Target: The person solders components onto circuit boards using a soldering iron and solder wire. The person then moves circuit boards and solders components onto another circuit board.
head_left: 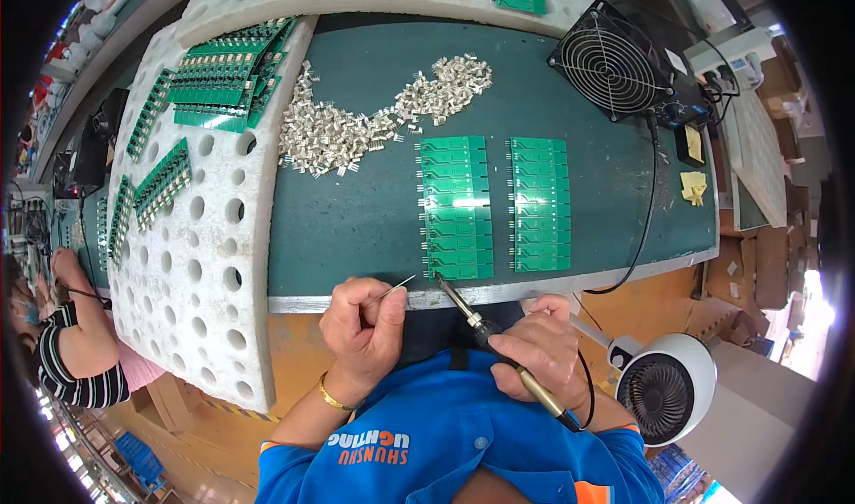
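My left hand point(363, 330) pinches a thin piece of solder wire point(401, 284) just below the left green circuit-board panel point(456, 210). My right hand point(534, 353) grips a soldering iron point(472, 319), its tip at that panel's lower-left corner beside small connectors along the edge. A second green panel point(540, 204) lies to the right, parallel to the first. Behind them, loose small white connectors point(329, 134) are heaped on the dark green bench top point(356, 237).
Holed white foam boards point(191, 299) hold green boards point(218, 77) at left and back. A black extractor fan point(608, 66), cables and yellow sponges point(693, 188) sit at right. A white fan point(663, 388) stands below the bench edge. A co-worker point(80, 353) is at far left.
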Action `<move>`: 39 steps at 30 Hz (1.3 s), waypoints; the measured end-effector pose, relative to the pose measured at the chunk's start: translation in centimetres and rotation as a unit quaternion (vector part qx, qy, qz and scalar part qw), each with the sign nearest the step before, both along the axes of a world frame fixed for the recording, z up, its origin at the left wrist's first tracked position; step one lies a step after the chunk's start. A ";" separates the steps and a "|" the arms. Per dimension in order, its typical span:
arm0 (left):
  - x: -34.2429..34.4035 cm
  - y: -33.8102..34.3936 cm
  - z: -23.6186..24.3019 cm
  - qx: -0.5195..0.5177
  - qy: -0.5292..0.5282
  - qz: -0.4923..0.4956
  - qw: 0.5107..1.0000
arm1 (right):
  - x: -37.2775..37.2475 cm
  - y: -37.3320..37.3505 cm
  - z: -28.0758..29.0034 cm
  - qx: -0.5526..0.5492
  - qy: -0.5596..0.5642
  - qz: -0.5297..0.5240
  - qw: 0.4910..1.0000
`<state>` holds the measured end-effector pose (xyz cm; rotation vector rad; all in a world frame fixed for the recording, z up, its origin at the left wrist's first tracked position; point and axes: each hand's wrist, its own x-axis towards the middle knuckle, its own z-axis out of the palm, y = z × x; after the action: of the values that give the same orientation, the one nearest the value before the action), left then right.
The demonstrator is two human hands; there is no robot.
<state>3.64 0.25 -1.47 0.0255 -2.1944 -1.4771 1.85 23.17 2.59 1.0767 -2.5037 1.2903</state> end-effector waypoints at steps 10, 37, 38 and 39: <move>0.0 0.1 0.1 0.000 -0.011 -0.007 1.000 | -0.6 -0.3 0.6 -0.020 -0.016 -0.010 1.000; 0.1 0.1 0.2 -0.029 -0.014 -0.009 0.999 | -0.4 -0.3 0.1 -0.036 0.014 -0.011 0.999; 0.1 0.1 0.2 -0.030 -0.014 -0.009 0.999 | -0.3 -0.4 0.1 -0.032 0.018 -0.010 0.999; 0.1 0.1 0.2 -0.030 -0.014 -0.010 0.999 | -0.3 -0.4 0.1 -0.028 0.022 -0.009 0.999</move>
<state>3.74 0.33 -1.29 0.0054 -2.2675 -1.4283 1.55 22.77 2.70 1.0554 -2.4240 1.3097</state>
